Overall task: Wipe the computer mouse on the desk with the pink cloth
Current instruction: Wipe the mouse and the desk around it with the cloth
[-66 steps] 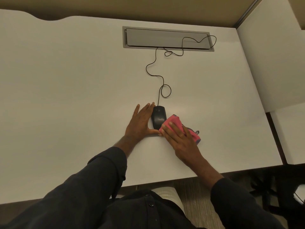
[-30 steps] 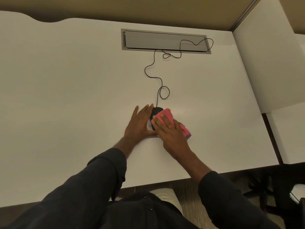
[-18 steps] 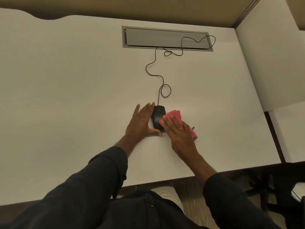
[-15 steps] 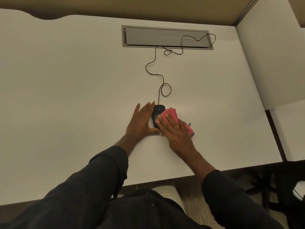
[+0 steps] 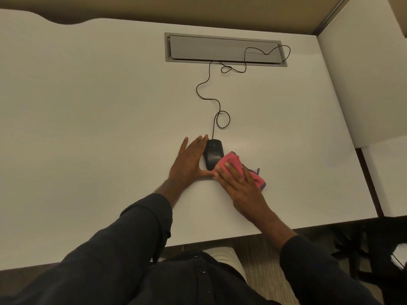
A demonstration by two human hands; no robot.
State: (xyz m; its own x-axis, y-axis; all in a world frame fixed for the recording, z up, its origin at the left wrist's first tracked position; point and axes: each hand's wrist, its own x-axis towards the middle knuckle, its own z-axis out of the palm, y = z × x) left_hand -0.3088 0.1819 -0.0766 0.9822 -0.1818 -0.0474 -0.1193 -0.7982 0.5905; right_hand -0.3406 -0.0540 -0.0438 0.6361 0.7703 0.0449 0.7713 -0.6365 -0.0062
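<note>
Between the 2 hands, a black wired computer mouse (image 5: pixel 213 153) is seen lying on the white desk (image 5: pixel 88 128). The left hand (image 5: pixel 191 160) is laid flat on the desk just to the left of the mouse, with its fingers straight and extended beside the mouse's left flank and its thumb stretched out to the right, along the mouse's near end. Nothing is held by this hand. The right hand (image 5: pixel 241 187) is spread over a pink cloth (image 5: pixel 235 167), its fingers kept straight and pressed down on the fabric. The cloth is bunched beneath and ahead of these fingers, and its far left corner is lapped against the near right part of the mouse. A darker edge of the cloth is shown past the right side of the right hand, resting on the desk. The tip of the left thumb is met by the near corner of the cloth, close to the right index finger.

Beyond the fingertips of the left hand, a thin black cable (image 5: pixel 217 115) is run from the front of the mouse in loose loops toward a grey cable hatch (image 5: pixel 224 49) set into the far part of the desk. Dark sleeves (image 5: pixel 141 234) are worn on both forearms.
</note>
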